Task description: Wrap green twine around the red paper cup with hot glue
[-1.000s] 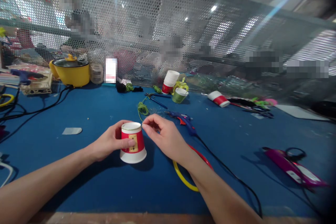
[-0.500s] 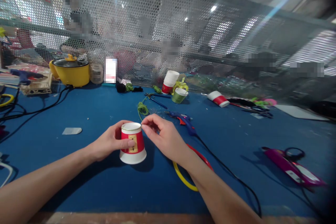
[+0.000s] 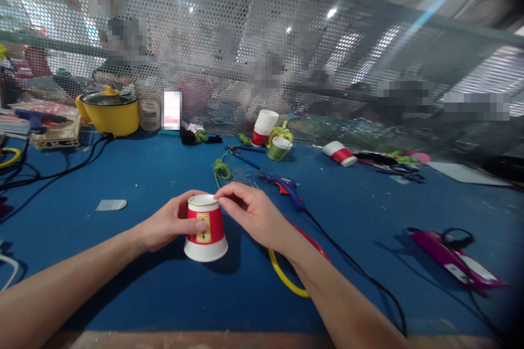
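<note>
My left hand (image 3: 174,222) is wrapped round a red and white paper cup (image 3: 208,253), which stands upside down, its wide rim lower. A thin green line runs along the edge of the cup's upturned base. At the right of that edge, my right hand (image 3: 254,212) has thumb and forefinger pinched together on green yarn. The strand leads back to a small loose bundle of green yarn (image 3: 221,169) on the table behind the cup. The fingertips partly hide the yarn where it meets the cup.
A blue hot glue gun (image 3: 286,185) lies right of the yarn, its black cord trailing forward. Behind are pliers (image 3: 248,160), stacked paper cups (image 3: 265,125), a green-wrapped cup (image 3: 280,148) and a tipped cup (image 3: 339,153). A yellow pot (image 3: 110,114) stands back left; a purple packet (image 3: 456,262) lies right.
My right fingertips have shifted slightly left along the cup's base edge. The cup has tilted and moved slightly down and left in my left hand.
</note>
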A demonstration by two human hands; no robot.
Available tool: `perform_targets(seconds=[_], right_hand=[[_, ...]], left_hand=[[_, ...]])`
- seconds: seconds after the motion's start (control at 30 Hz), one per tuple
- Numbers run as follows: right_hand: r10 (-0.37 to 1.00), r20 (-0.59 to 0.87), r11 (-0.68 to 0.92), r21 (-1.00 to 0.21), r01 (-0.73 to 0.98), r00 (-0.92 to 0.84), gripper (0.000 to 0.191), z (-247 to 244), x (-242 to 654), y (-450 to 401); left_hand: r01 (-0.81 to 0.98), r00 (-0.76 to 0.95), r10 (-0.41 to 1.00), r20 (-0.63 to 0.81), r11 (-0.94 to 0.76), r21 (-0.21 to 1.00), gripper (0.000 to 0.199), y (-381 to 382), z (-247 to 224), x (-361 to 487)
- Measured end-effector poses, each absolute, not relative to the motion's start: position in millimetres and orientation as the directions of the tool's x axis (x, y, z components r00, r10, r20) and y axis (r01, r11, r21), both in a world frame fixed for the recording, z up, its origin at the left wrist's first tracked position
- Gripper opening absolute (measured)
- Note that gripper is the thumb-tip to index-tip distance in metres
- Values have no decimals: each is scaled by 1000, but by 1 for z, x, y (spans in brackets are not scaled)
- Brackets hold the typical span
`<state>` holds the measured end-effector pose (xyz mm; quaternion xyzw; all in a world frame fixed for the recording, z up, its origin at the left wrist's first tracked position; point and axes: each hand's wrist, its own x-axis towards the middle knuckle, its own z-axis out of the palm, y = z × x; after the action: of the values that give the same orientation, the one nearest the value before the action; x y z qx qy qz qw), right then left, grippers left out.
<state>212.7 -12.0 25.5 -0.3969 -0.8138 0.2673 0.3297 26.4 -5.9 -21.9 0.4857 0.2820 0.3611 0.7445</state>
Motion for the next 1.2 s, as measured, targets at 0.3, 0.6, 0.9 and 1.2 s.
perform_targets(seconds=[0.3,0.6,0.9,1.2], right_hand=[[824,299,533,-695,482,-481,13,27,212,-14],[814,283,543,-681,492,-507,13,29,213,-14],[812,251,543,-653,527,-526,13,28,212,-14],[818,238,529,-668,524,-523,13,28,213,-14]], left_hand=[[-278,609,790,-68,293,915,54,-6,-23,25],[-298,634,771,-66,322,899,52,-6,-23,25],[-295,657,749,-84,358,886,55,-3,-25,24],[-317,675,735,-66,369,874,55,-2,-27,24]])
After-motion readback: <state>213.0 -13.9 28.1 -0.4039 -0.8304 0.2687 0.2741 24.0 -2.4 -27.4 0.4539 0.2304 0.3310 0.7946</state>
